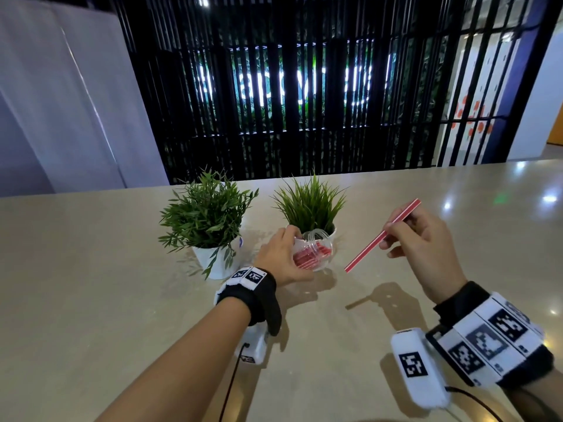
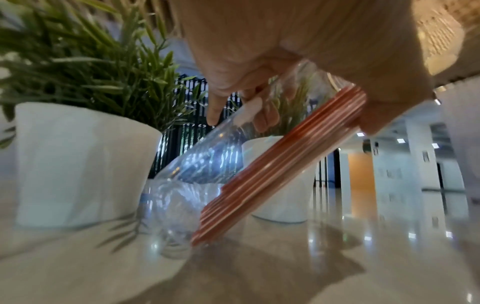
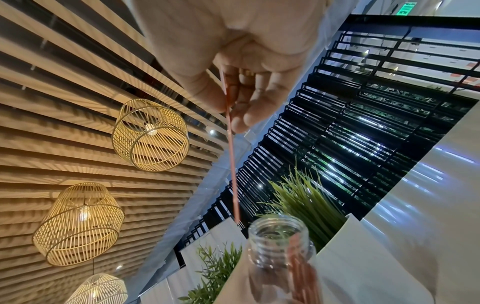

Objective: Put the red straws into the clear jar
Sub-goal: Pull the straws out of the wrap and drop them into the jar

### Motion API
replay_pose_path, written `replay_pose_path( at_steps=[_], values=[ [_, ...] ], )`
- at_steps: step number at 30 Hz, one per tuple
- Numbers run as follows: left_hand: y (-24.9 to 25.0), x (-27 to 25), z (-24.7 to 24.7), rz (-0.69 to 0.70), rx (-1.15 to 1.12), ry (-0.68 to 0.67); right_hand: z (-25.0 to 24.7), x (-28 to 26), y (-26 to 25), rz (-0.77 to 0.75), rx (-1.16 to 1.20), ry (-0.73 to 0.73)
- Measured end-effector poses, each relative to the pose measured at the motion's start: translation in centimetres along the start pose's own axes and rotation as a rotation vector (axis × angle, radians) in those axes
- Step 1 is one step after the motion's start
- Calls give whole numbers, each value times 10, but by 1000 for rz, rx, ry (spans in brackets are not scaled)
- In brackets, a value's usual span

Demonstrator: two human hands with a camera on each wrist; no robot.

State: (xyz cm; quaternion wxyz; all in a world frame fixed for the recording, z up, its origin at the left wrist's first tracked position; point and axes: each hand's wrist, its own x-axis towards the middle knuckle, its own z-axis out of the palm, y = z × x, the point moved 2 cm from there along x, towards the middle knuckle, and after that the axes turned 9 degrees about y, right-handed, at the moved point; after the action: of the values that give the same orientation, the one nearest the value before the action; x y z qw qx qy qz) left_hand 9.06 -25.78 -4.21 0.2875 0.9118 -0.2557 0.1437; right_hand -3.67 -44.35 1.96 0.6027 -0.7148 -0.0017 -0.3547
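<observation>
My left hand [image 1: 281, 257] grips a clear jar [image 1: 316, 251], tilted with its open mouth toward the right and its base on the table. Several red straws [image 1: 307, 254] lie inside it; the left wrist view shows them as a slanted red bundle [image 2: 280, 166] within the clear jar [image 2: 207, 156]. My right hand [image 1: 423, 239] pinches one red straw [image 1: 380, 237] in the air, right of the jar, its lower end pointing down-left. In the right wrist view that red straw [image 3: 232, 160] ends just left of the jar mouth [image 3: 278, 228].
Two potted green plants stand close behind the jar: a leafy plant [image 1: 207, 220] in a white pot on the left and a grassy plant [image 1: 310, 205] right behind the jar. The beige table [image 1: 320, 345] stretches wide around them. A black slatted screen stands beyond its far edge.
</observation>
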Motion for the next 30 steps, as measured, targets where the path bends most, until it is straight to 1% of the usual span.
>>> replay_pose_path(
  at_steps=[2, 6, 9, 11, 16, 19, 23, 26, 30],
  values=[
    [5, -3, -4, -35, -111, 33, 0, 0, -2, -23, 32, 11],
    [11, -11, -14, -77, -230, 84, 4, -1, -7, -40, 55, -19],
    [10, -17, -17, -163, -445, 148, 6, -2, -16, -56, 72, -34],
    [12, -22, -17, -221, -553, 154, 8, -1, -22, -74, 91, -32],
    [26, -31, -29, -312, -785, 214, 13, 6, -50, -219, 101, 3],
    [38, -39, -39, -305, -889, 144, 16, 14, -71, -284, 112, 13],
    [50, -51, -51, -266, -926, 34, 27, 32, -104, -325, 93, 1],
    [57, -58, -59, -235, -947, 3, 40, 49, -130, -338, 42, -45],
    [66, -65, -73, -144, -956, -39, 52, 63, -152, -317, -44, -122]
  ],
)
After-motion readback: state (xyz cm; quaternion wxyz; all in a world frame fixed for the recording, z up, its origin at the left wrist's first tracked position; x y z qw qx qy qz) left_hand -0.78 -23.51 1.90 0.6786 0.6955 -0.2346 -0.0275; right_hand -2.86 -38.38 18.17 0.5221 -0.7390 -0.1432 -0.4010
